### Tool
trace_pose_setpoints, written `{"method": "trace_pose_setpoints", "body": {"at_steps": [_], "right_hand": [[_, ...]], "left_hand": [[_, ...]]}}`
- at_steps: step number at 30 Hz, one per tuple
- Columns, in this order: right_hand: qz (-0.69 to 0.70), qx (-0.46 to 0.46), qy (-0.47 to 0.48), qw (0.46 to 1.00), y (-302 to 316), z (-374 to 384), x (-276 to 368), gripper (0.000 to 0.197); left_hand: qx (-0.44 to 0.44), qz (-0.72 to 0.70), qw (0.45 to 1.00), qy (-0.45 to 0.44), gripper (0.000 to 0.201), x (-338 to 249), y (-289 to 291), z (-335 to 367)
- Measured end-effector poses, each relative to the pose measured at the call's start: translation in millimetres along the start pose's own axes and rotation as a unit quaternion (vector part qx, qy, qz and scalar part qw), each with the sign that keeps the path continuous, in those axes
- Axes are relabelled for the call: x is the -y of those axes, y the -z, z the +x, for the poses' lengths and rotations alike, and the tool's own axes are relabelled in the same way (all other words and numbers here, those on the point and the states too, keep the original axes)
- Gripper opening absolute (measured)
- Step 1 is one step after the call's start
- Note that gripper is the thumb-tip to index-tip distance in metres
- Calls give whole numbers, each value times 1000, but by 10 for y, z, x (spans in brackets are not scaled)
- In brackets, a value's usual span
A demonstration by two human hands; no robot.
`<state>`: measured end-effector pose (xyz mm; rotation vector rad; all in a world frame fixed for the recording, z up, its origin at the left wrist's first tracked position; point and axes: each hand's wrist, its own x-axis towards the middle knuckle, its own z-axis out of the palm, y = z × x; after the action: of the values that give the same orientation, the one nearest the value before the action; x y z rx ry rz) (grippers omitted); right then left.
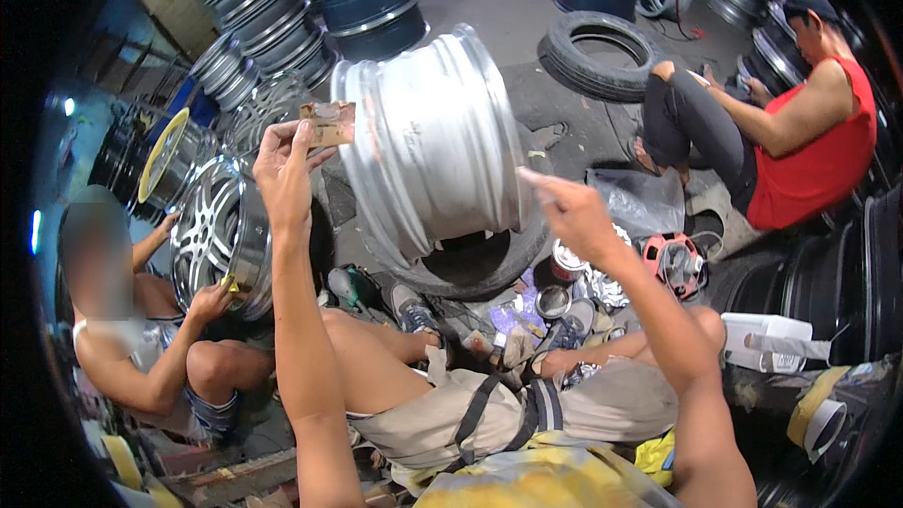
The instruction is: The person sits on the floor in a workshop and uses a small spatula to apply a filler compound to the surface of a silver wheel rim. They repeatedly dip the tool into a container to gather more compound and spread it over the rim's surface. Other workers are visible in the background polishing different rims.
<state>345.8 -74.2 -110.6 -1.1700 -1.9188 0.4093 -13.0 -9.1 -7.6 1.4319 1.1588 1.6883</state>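
Observation:
In front of me a silver wheel rim (428, 132) stands tilted on a black tire (414, 277), its barrel facing me. My left hand (287, 155) pinches a small flat brown piece (327, 124), smeared with a paler material, at the rim's left edge. Whether it is a card or folded sandpaper I cannot make out. At the opposite edge, my right hand (578, 212) has its index finger stretched out to the rim's lip; its other fingers bend loosely, and nothing shows in them. Faint marks and a pinkish streak run over the barrel.
To the left a person holds a polished spoked wheel (209, 230). Another in a red top (818, 155) sits at the right. Between my feet lie an open can (553, 301) and purple plastic (517, 312). A loose tire (602, 55) and stacked rims (273, 23) stand beyond.

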Motion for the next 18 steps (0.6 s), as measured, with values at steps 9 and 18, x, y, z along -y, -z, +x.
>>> {"method": "trace_pose_setpoints", "body": {"at_steps": [9, 18], "right_hand": [[-48, -84, -222, 970, 892, -817, -796, 38], [-162, 8, -174, 971, 798, -927, -917, 26]], "left_hand": [[418, 196, 886, 30, 12, 142, -1265, -995], [419, 265, 819, 288, 13, 2359, -1657, -2713]]}}
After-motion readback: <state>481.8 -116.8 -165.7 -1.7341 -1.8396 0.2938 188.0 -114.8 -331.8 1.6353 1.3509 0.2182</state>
